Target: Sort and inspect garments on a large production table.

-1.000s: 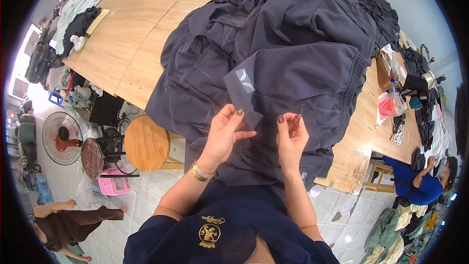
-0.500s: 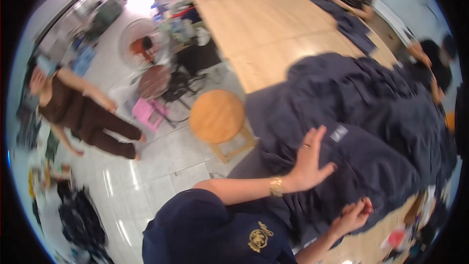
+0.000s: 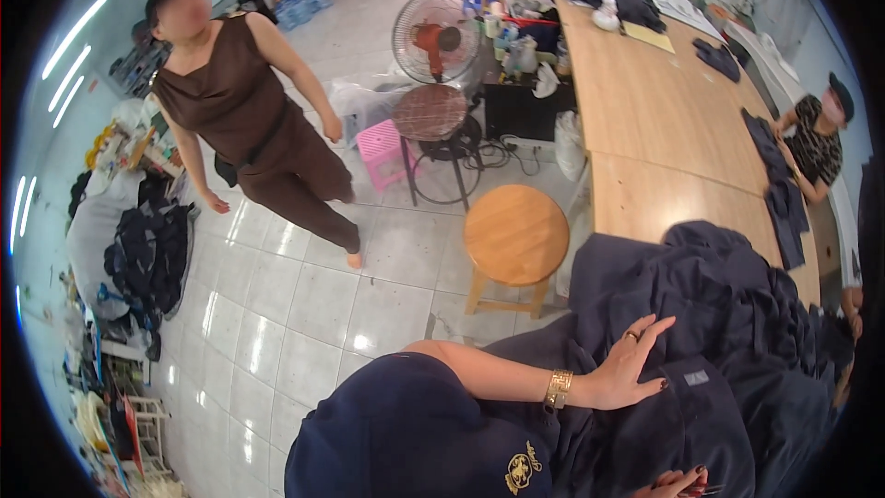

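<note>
My left hand [image 3: 631, 364] lies flat with its fingers spread on a navy garment [image 3: 682, 424] that has a small grey label. It wears a gold bracelet and a ring. Only the fingertips of my right hand [image 3: 678, 482] show at the lower edge, resting on the same garment; their grip is hidden. Behind both hands a heap of navy garments [image 3: 719, 304] covers the near end of a long wooden table [image 3: 664, 138].
A round wooden stool [image 3: 514, 232] stands by the table's edge. A person in brown [image 3: 249, 129] walks over the tiled floor on the left. A standing fan [image 3: 435, 37], a pink stool [image 3: 383, 152] and clutter stand behind. Another person [image 3: 820, 129] sits across the table with dark garments.
My view has swung left from the table to the floor. My left hand went from pinching the garment to lying flat on it, and my right hand dropped to the frame's lower edge.
</note>
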A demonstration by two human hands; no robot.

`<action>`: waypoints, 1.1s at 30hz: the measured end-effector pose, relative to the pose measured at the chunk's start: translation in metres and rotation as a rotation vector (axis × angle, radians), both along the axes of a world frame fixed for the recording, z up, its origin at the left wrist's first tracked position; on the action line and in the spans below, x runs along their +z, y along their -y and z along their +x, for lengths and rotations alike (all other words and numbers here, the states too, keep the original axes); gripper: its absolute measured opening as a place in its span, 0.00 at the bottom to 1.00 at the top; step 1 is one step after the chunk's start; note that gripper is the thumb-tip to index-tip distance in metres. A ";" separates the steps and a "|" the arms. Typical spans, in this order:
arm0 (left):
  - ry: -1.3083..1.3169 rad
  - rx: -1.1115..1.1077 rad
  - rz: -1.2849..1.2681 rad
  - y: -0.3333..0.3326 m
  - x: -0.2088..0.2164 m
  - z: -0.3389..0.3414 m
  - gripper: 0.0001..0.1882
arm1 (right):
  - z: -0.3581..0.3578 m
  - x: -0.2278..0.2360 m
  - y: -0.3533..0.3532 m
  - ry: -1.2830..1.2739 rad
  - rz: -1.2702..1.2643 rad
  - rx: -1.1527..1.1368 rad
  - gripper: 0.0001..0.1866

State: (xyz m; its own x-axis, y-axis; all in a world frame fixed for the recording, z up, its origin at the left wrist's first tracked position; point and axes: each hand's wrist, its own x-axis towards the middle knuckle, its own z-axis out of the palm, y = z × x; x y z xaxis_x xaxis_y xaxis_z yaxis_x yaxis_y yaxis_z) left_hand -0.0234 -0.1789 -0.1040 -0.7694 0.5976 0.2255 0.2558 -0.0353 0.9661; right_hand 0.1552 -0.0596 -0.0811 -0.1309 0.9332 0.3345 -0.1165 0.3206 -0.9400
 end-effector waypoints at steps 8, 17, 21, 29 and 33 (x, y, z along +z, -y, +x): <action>-0.001 0.010 -0.001 0.010 -0.015 0.000 0.42 | -0.017 -0.004 -0.006 -0.049 -0.041 0.093 0.04; 0.013 -0.048 0.023 0.009 -0.011 0.002 0.41 | -0.020 -0.006 -0.007 -0.001 -0.032 0.073 0.04; 0.008 -0.067 0.015 0.009 -0.012 0.003 0.41 | -0.016 -0.007 -0.006 0.013 -0.034 0.055 0.04; -0.006 -0.096 0.046 0.009 -0.011 0.007 0.41 | -0.007 -0.010 -0.005 -0.001 -0.020 0.050 0.05; -0.004 -0.094 0.032 0.010 -0.010 0.008 0.41 | -0.005 -0.010 -0.004 0.007 -0.021 0.023 0.05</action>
State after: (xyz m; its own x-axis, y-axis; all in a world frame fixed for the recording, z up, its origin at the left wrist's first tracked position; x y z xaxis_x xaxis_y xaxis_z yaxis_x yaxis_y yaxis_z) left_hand -0.0152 -0.1885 -0.1144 -0.7093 0.6597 0.2482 0.2533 -0.0900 0.9632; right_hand 0.1499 -0.0560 -0.0914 -0.1548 0.9367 0.3141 -0.1170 0.2984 -0.9473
